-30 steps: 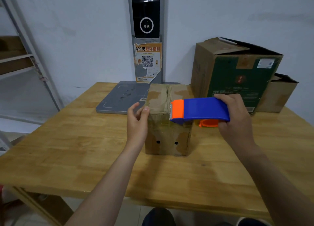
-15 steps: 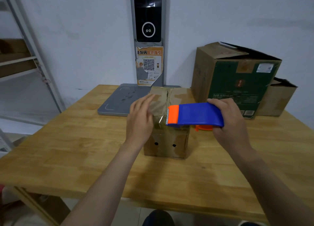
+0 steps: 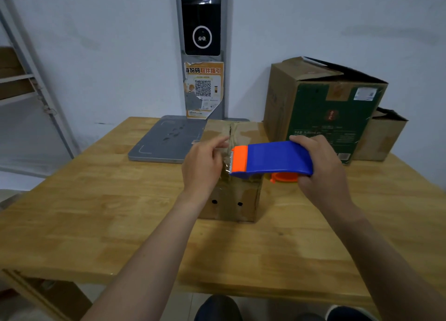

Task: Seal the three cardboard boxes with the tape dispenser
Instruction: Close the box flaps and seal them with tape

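Observation:
A small brown cardboard box (image 3: 237, 200) stands mid-table, flaps closed with a seam running away from me. My right hand (image 3: 323, 173) grips a blue and orange tape dispenser (image 3: 270, 159) held over the box's near top edge, orange blade end pointing left. My left hand (image 3: 204, 166) is at the box's left top, fingers pinching the clear tape end by the blade. A large green-fronted box (image 3: 321, 108) with raised flaps stands at the back right. A smaller brown box (image 3: 381, 137) is partly hidden behind it.
The wooden table (image 3: 96, 212) reaches to a white wall. A flat grey scale platform (image 3: 166, 139) lies behind the small box, below a grey post with a dark screen (image 3: 201, 18) and a QR poster. A metal shelf frame (image 3: 36, 86) stands at the left.
My left hand left the box's left side, rose to the top edge and closed its fingers on the tape end. The dispenser shifted slightly left over the box.

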A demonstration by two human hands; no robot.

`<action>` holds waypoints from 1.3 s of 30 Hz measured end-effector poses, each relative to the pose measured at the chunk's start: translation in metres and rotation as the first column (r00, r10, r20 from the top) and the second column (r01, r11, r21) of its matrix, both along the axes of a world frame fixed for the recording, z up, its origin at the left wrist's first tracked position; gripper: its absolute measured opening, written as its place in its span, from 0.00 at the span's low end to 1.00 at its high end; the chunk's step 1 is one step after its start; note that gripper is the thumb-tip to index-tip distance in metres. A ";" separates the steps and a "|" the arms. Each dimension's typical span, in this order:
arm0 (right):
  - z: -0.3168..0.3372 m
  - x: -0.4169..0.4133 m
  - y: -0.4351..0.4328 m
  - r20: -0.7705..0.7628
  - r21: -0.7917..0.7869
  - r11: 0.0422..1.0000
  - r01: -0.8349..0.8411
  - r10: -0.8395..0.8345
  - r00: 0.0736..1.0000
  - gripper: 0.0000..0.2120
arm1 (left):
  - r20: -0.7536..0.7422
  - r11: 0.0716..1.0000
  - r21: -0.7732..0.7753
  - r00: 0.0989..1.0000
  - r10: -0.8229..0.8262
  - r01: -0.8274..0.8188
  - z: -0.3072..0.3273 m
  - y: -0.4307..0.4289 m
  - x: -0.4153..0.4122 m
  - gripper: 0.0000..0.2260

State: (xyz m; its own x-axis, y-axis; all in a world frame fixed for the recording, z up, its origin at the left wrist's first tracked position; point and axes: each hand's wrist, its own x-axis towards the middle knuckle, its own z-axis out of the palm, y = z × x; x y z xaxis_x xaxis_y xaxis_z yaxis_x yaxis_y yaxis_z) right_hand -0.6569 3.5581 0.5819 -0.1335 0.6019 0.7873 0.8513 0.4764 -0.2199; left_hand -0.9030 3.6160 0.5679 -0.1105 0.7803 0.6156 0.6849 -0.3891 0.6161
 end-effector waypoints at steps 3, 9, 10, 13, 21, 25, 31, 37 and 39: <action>0.005 0.004 0.001 0.070 0.035 0.999 -0.007 0.005 0.998 0.36 | 0.062 0.999 -0.032 0.997 -0.034 0.036 0.001 -0.002 -0.004 0.18; 0.007 0.013 0.004 0.146 0.087 0.996 -0.005 -0.008 0.989 0.37 | 0.114 0.998 -0.055 0.993 -0.034 0.041 0.001 -0.003 -0.005 0.16; 0.006 0.013 0.004 0.155 0.093 0.996 0.000 -0.015 0.988 0.37 | 0.113 0.998 -0.056 0.993 -0.032 0.038 0.001 -0.003 -0.005 0.16; 0.002 0.019 0.006 0.176 0.126 0.992 0.003 -0.025 0.984 0.36 | 0.125 0.998 -0.050 0.991 -0.041 0.047 0.000 -0.003 -0.005 0.16; -0.008 0.051 0.001 0.172 0.172 0.982 0.072 -0.102 0.980 0.35 | 0.153 0.997 -0.030 0.986 -0.065 0.071 -0.006 0.002 -0.003 0.15; -0.018 0.051 0.008 0.149 0.118 0.990 0.081 -0.098 0.984 0.42 | 0.099 0.998 -0.022 0.994 -0.053 0.056 -0.005 0.002 -0.005 0.14; -0.024 0.048 0.007 0.118 0.097 0.992 0.079 -0.090 0.989 0.42 | -0.263 0.982 0.108 0.948 0.179 -0.156 0.006 0.000 0.012 0.17; -0.029 0.048 0.005 0.086 0.047 0.996 0.072 -0.076 0.993 0.43 | -0.325 0.996 0.087 0.944 0.060 -0.033 0.016 -0.003 0.050 0.15; -0.028 0.049 0.005 0.086 0.052 0.996 0.078 -0.082 0.993 0.44 | -0.314 0.992 0.123 0.948 0.058 -0.020 0.010 -0.002 0.052 0.15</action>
State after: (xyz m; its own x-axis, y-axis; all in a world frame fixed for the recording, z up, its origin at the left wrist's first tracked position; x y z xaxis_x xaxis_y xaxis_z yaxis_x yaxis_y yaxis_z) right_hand -0.6074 3.5629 0.5535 -0.1567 0.5745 0.8033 0.9020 0.4146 -0.1206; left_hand -0.8514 3.6138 0.5778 0.0755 0.7000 0.7101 0.8532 -0.4140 0.3174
